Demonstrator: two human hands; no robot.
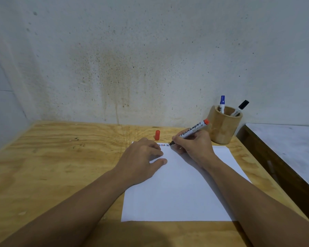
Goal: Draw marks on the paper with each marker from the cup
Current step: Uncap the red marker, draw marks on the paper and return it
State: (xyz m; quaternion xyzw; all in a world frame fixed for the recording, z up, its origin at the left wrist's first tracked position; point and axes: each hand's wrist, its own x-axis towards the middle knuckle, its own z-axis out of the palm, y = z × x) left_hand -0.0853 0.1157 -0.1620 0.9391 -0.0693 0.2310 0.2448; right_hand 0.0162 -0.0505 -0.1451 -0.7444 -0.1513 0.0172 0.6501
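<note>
A white sheet of paper (178, 189) lies on the wooden table (52, 166). My right hand (193, 145) grips an uncapped red permanent marker (193, 130), whose tip touches the paper's top edge beside a short row of small coloured marks (163, 145). My left hand (143, 157) rests flat on the paper's upper left part, fingers spread, holding nothing. The marker's red cap (157, 135) stands upright on the table just beyond the paper. A wooden cup (221, 127) at the back right holds a blue-capped marker (222, 103) and a black-capped marker (239, 107).
A stained wall (132, 59) rises right behind the table. To the right, past a dark gap, stands a second surface with a pale top (289, 148). The table's right edge runs close to the paper.
</note>
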